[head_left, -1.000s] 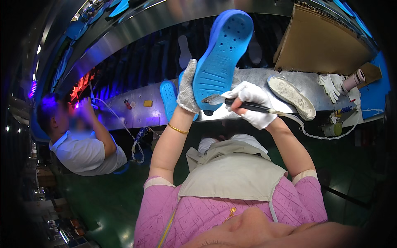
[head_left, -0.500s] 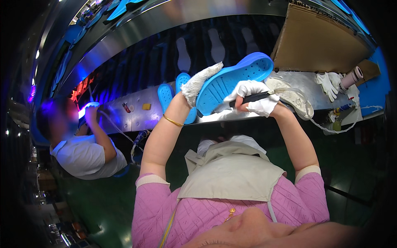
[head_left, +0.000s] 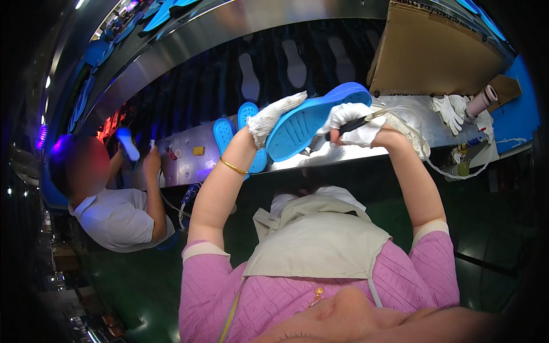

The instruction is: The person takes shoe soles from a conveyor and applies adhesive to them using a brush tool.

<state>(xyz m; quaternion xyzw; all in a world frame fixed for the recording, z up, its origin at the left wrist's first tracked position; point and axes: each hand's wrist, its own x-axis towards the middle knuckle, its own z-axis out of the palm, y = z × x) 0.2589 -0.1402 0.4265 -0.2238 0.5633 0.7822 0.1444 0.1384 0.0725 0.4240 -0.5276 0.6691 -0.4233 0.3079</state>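
My left hand (head_left: 273, 118), in a white knitted glove, grips the left edge of a blue shoe sole (head_left: 297, 127) with a perforated, ribbed inner face. The sole is held tilted above the metal bench. My right hand (head_left: 355, 130), in a white glove with a bare fingertip showing, is closed around a black-handled tool (head_left: 353, 123) with a slim metal end pointing up and right. Its fingers lie against the sole's right part and hide some of it. Two more blue soles (head_left: 223, 132) (head_left: 247, 110) lie on the bench beside my left wrist.
Behind the work runs a dark conveyor (head_left: 295, 63) bearing grey sole shapes. A cardboard sheet (head_left: 440, 54) stands at the back right, near white gloves (head_left: 450, 112) and a pink roll (head_left: 483, 100). At the left, another person (head_left: 123, 214) handles a blue sole (head_left: 128, 144).
The sole has shifted slightly left and down. The tool in my right hand has turned, its metal end now showing up and right. The person at the left has moved the hands apart.
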